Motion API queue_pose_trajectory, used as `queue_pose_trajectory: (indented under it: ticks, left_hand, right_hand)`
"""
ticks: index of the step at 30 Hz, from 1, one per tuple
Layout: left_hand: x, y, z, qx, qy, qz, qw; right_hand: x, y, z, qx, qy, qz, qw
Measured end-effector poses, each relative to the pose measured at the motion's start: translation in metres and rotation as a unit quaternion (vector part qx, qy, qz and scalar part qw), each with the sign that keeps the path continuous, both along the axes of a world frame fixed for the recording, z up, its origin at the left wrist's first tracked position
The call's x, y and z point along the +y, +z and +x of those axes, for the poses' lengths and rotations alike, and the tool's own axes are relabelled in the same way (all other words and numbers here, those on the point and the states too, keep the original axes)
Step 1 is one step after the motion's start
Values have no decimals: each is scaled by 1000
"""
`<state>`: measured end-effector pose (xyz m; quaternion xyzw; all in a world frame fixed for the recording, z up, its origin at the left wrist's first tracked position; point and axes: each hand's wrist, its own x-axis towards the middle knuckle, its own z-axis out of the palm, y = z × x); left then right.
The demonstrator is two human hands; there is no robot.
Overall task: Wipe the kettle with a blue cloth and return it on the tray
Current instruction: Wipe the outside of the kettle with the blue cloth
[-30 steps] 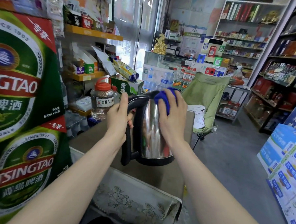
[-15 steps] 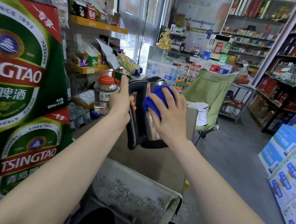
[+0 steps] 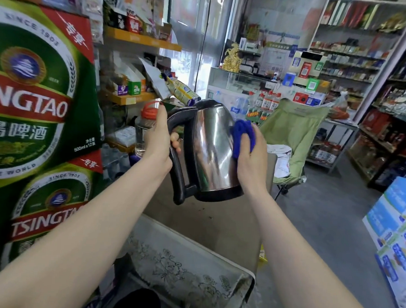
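I hold a steel kettle [image 3: 211, 149] with a black lid, handle and base in the air above a brown table [image 3: 217, 223]. My left hand [image 3: 159, 137] grips its black handle on the left. My right hand [image 3: 250, 156] holds a bunched blue cloth [image 3: 241, 134] and presses it against the kettle's right side. The kettle is nearly upright, leaning a little to the left at the top. A pale tray [image 3: 191, 268] with a floral pattern lies on the table's near end, below the kettle.
Green beer cartons [image 3: 38, 126] are stacked close on the left. A jar with a red lid [image 3: 147, 125] stands behind my left hand. A green folding chair [image 3: 292, 137] stands beyond the table, blue boxes [image 3: 395, 232] sit at the right, and shelves line the walls.
The kettle has turned so its steel side faces me. My right hand with the cloth has gone from the top front of the kettle to its right side.
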<state>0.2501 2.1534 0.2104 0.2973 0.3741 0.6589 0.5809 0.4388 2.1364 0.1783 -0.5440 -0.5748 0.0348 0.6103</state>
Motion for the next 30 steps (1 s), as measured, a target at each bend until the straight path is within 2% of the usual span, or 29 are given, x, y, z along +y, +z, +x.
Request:
queue_pose_trajectory:
  ticks: [1,2,4,6,7,8,9,11,12,13,14,17,19,20,21,22,24,25,26,28,30]
  left_hand:
    - [-1,-2,0,0,5,3,1000]
    - [-1,-3,1,1,11,3,1000]
    - [-3,-4,5,8,25,2,1000]
    - [-6,-5,11,39,33,20,998]
    - [-8,-5,13,62,30,37,997]
    - [-10,-5,15,81,24,54,995]
    - [-12,-6,16,92,17,68,993]
    - [-17,-7,13,93,6,81,992]
    - [-18,-8,12,87,6,83,993]
    - [-18,-8,10,83,9,83,993]
    - [-18,-7,10,82,15,81,993]
    - [-17,-6,16,97,34,71,992]
    - [-18,-7,24,124,45,74,988]
    - [-19,-8,27,136,44,78,987]
    - [-20,-9,30,141,38,83,986]
    - [-21,-10,31,143,30,88,985]
    - [-23,-12,31,150,22,93,984]
    - [-23,-14,30,150,23,91,984]
    - [-22,-14,29,144,25,83,986]
    - [-23,-14,26,115,31,55,991]
    - [-22,-13,24,90,38,31,995]
  right_hand:
    - [-2,1,-2,22,-13,-26,999]
    - [-7,-2,-7,-2,-31,-35,999]
    - [-19,-12,-24,-129,-51,1,990]
    - [-22,-11,-32,-273,-54,40,960]
    - [-19,-3,-32,-302,-52,56,950]
    - [-13,7,-29,-289,-49,58,954]
    - [-8,19,-23,-235,-32,44,970]
    - [1,39,-4,-55,10,-15,998]
    - [3,40,4,20,15,-50,998]
    - [0,38,6,42,1,-69,997]
    - [-6,34,2,25,-21,-65,997]
    - [-21,8,-23,-153,-79,36,984]
    - [-18,-6,-31,-327,-92,104,935]
    - [-16,-6,-29,-377,-91,122,913]
    - [-12,-6,-24,-386,-88,129,909]
    - [-9,-4,-18,-351,-81,117,926]
    - [-4,3,-8,-185,-52,68,979]
    - [-3,4,-7,-125,-50,54,989]
    - [-5,4,-10,-107,-55,41,992]
    - [-13,-10,-16,-229,-75,61,969]
    - [-18,-31,-13,-412,-82,141,896]
